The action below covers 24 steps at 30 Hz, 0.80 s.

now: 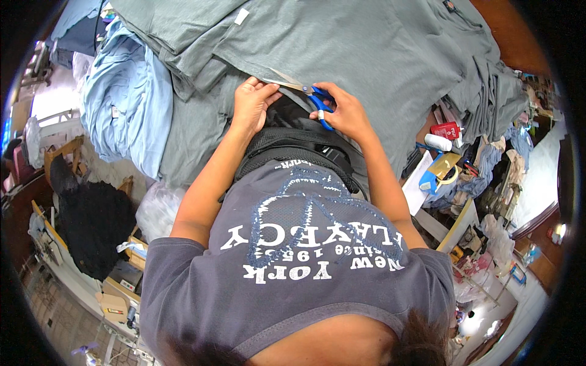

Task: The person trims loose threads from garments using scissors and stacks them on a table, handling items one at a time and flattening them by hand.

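Note:
My right hand [345, 111] grips blue-handled scissors [305, 91], their blades pointing left along the edge of a grey-green garment [342, 49] spread on the table. My left hand [251, 101] pinches that same fabric edge just left of the blade tips. Both forearms reach up from my body, which wears a grey printed shirt and a black waist strap [293, 146]. The blade tips lie against the cloth hem; whether they are cutting is unclear.
Stacks of grey-green garments [488, 91] lie right and behind, light blue garments [128, 110] at the left. A red-and-white bottle [444, 130], a blue tape dispenser [441, 175] and clutter sit at the right. A black cloth heap [91, 226] lies lower left.

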Each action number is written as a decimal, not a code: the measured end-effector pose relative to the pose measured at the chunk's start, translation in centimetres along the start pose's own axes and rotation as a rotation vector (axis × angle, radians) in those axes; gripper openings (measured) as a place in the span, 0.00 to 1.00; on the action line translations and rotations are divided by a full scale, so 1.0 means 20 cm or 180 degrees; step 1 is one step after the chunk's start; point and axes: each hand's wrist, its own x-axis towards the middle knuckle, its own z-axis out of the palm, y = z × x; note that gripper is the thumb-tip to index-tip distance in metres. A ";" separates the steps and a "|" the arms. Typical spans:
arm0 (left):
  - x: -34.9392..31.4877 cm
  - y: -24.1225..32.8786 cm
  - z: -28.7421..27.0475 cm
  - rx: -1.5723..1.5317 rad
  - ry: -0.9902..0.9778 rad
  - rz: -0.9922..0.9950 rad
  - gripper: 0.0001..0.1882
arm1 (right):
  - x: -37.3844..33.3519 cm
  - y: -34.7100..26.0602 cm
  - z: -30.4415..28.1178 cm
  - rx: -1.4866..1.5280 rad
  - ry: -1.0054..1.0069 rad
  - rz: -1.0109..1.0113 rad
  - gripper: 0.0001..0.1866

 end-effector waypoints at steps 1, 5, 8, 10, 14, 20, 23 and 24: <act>0.00 0.00 0.00 -0.0001 0.0014 0.0011 0.09 | 0.01 -0.01 0.00 0.0012 0.0001 -0.0021 0.30; 0.00 0.00 0.00 0.0018 0.0063 0.0018 0.08 | 0.02 0.01 0.01 0.0027 -0.0097 -0.0043 0.29; -0.01 0.01 0.00 0.0008 -0.0004 -0.0002 0.08 | 0.00 0.03 0.00 0.0210 -0.0031 -0.0163 0.28; 0.00 0.01 0.00 -0.0105 -0.0052 0.0045 0.08 | -0.02 0.08 0.03 0.0237 0.0100 -0.0264 0.27; 0.03 0.03 -0.03 -0.0204 0.0018 0.0201 0.09 | -0.04 0.08 0.02 0.0201 0.0068 -0.0046 0.28; 0.01 0.03 -0.02 -0.0252 -0.0045 0.0234 0.10 | 0.01 -0.02 0.04 -0.0081 0.0220 -0.0128 0.29; 0.02 0.03 -0.03 -0.0207 -0.0022 0.0241 0.10 | 0.04 -0.03 0.05 -0.0039 0.0189 -0.0245 0.29; 0.02 0.03 -0.03 -0.0184 -0.0011 0.0242 0.10 | 0.05 -0.04 0.05 -0.0016 0.0157 -0.0238 0.29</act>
